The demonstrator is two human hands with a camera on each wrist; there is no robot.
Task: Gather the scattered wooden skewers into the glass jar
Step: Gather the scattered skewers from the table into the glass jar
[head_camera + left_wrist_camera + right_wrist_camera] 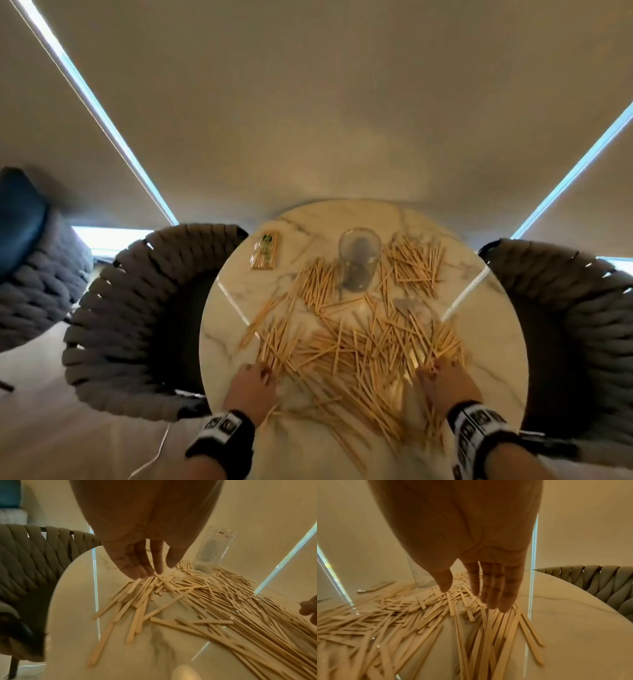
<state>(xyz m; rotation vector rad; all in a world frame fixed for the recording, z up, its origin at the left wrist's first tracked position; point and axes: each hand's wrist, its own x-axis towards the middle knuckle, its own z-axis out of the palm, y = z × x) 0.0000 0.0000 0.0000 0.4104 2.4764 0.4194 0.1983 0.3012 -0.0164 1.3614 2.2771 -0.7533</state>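
Many flat wooden skewers (pixel 346 346) lie scattered over the round marble table (pixel 226 329), thickest near me. An upright glass jar (pixel 358 259) stands at the far middle with nothing visible inside. My left hand (pixel 255 380) reaches down at the pile's left edge, its straight fingertips (pixel 140 573) touching the sticks (pixel 142 588). My right hand (pixel 440 375) hovers over the pile's right edge with fingers (pixel 494 596) straight and together, just above the skewers (pixel 471 609). Neither hand holds anything. The jar (pixel 211 551) shows beyond the left hand.
A small packet of sticks (pixel 265 250) lies at the table's far left. Woven grey chairs stand at the left (pixel 137 318) and right (pixel 575 318) of the table. A further skewer cluster (pixel 414 265) lies right of the jar.
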